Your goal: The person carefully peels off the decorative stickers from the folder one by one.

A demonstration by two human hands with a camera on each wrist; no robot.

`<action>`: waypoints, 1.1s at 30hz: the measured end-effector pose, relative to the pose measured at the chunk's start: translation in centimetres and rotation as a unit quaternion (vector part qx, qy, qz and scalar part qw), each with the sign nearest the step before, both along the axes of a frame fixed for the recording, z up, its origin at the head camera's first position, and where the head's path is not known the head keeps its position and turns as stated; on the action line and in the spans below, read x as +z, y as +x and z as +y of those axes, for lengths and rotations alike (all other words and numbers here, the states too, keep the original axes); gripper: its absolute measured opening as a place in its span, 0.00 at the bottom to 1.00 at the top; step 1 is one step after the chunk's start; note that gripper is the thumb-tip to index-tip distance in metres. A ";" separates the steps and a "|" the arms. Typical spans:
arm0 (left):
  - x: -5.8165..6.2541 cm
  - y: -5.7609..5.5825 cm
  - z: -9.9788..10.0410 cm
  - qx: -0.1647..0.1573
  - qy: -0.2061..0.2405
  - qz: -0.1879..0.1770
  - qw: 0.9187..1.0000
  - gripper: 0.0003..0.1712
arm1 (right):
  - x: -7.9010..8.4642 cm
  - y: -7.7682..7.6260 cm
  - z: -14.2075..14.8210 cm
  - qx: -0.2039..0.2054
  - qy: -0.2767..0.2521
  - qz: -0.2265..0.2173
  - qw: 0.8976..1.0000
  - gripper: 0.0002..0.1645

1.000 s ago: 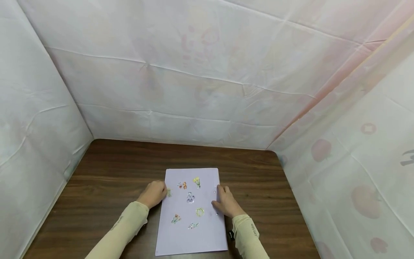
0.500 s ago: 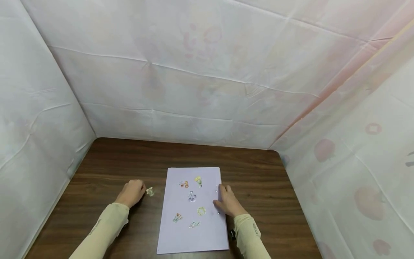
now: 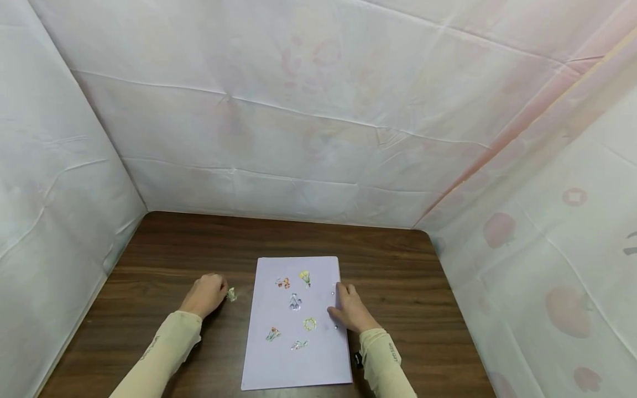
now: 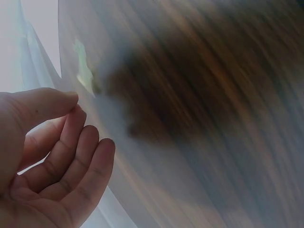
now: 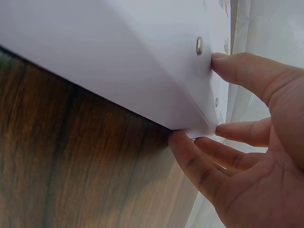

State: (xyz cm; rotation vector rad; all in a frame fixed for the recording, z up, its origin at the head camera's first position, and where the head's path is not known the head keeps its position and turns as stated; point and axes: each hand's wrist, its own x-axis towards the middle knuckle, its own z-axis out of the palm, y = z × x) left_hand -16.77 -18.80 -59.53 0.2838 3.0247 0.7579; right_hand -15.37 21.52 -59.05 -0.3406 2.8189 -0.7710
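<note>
A lilac binder [image 3: 296, 365] with two metal rivets lies on the table, several flower stickers on its cover. My right hand [image 3: 352, 314] holds its right edge; the right wrist view shows the thumb on the cover near a rivet [image 5: 199, 46] and the other fingers along the spine. To the left of the binder, my left hand [image 3: 205, 294] is low over the wood, fingers curled and thumb tip meeting the index finger. A small pale green and yellow sticker [image 3: 231, 294] is right at those fingertips. In the left wrist view this sticker [image 4: 85, 71] shows just beyond the thumb, a little apart from it.
The dark wood table [image 3: 388, 265] has pale printed sheets hanging at its back and both sides. On the cover are a yellow bouquet sticker [image 3: 305, 278], a wreath sticker [image 3: 309, 324] and others. A small black item [image 3: 358, 360] sits by the right sleeve.
My left hand has carried the green and yellow sticker off the binder's left edge to the table at the left, then shifted slightly right. The right hand keeps its hold on the binder.
</note>
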 end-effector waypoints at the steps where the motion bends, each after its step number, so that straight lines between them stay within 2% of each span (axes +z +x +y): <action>1: 0.0 -0.1 0.3 0.001 0.005 -0.001 1.000 0.08 | 0.0 0.0 0.0 0.000 0.001 0.003 1.000 0.45; 6: -0.2 -0.8 2.1 -0.009 0.010 0.008 1.000 0.06 | 0.0 -0.1 -0.1 0.000 0.003 0.005 1.000 0.45; 12: 0.0 -2.2 5.3 -0.032 0.011 0.029 0.999 0.03 | 0.0 -0.2 -0.1 0.000 0.004 0.004 1.000 0.46; 21: -0.1 -3.9 9.4 -0.050 0.004 0.019 0.999 0.04 | -0.3 -0.3 0.2 0.013 0.005 0.011 1.000 0.46; 27: -0.7 -4.7 11.0 -0.059 -0.003 0.017 0.998 0.05 | -0.3 -0.3 0.1 0.015 0.006 0.020 1.000 0.45; 33: -1.2 -5.1 11.6 -0.065 -0.011 0.021 0.998 0.08 | -0.2 -0.3 0.1 0.012 0.008 0.010 1.000 0.45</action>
